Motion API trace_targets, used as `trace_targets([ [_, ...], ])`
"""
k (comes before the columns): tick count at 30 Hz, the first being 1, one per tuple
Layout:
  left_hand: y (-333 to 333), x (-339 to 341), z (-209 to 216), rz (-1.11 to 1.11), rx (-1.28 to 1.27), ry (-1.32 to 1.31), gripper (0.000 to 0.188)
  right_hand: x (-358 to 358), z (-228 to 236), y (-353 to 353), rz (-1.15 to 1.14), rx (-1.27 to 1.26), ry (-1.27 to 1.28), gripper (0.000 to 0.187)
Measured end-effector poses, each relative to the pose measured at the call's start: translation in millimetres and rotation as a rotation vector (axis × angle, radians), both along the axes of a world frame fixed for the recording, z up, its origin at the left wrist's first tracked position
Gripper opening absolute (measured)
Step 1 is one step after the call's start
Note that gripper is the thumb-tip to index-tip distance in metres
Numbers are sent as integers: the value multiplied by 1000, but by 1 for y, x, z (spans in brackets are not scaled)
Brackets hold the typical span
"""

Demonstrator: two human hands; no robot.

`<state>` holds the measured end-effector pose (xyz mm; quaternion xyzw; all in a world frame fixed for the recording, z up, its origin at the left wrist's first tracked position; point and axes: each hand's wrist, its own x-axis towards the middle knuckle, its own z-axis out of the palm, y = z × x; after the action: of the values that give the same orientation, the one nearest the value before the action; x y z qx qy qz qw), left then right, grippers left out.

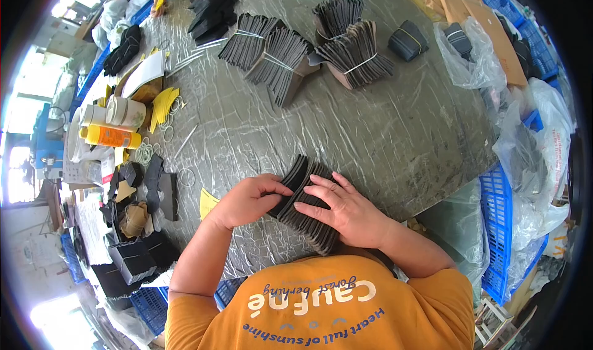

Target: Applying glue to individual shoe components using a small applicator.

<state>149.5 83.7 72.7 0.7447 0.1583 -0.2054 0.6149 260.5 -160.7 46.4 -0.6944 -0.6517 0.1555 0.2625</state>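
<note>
- At the table's (370, 140) near edge, a fanned stack (302, 209) of black pieces is being squared
- Left hand (247, 200) pinches its end; right hand (346, 211) lies flat, fingers spread
- Banding likely needs 1 rubber band (186, 178)

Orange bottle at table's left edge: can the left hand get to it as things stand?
Probably yes. The left hand only rests on the black stack, and the table toward the orange bottle holds only loose rubber bands.
</note>
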Motion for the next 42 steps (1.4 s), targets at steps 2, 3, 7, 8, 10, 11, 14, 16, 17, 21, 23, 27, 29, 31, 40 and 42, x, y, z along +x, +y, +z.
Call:
trace_targets([
  [2, -3, 2, 6, -49, 61, -19, 25, -1, 0, -1, -6, 6, -1, 59],
  [3, -4, 3, 8, -67, 87, -6, 26, -1, -2, -1, -13, 11, 2, 58],
  [7, -3, 4, 6, -101, 112, -20, 28, -2, -7, -1, -22, 14, 20, 67],
  [8, -2, 3, 5, -102, 113, -21, 28, -2, -7, -1, -25, 18, 13, 67],
  [10, -2, 1, 2, -32, 8, 1, 28, -2, -7, -2, -26, 22, 6, 67],
  [11, -2, 0, 1, -32, 8, 1, 28, -2, -6, -1, -28, 23, 12, 66],
  [14, -1, 0, 1, 53, -32, 153, 28, -2, -3, -1, -34, 28, 26, 61],
  [16, -3, 1, 5, 55, -61, 99, 26, -2, -2, -2, -40, 33, 34, 56],
  [17, -2, 1, 3, 54, -61, 99, 26, -2, -3, -2, -38, 37, 29, 55],
  [21, -6, 4, 9, -140, 186, -97, 28, -2, -4, -4, -33, 51, 22, 52],
  [23, -7, 5, 10, -146, 197, -30, 30, -2, -5, -5, -33, 54, 26, 52],
  [27, -7, 3, 8, -129, 174, -67, 33, -2, -4, -4, -34, 65, 27, 51],
  [29, -8, 4, 11, -121, 164, -69, 32, -2, -5, -5, -38, 71, 34, 51],
  [31, -8, 6, 15, -35, 103, 173, 30, -3, -5, -5, -43, 76, 41, 51],
  [40, -12, 3, 14, -172, 262, -116, 33, -4, -8, -8, -49, 69, 16, 47],
  [42, -13, 5, 15, -169, 255, -87, 36, -4, -8, -8, -54, 76, 12, 45],
])
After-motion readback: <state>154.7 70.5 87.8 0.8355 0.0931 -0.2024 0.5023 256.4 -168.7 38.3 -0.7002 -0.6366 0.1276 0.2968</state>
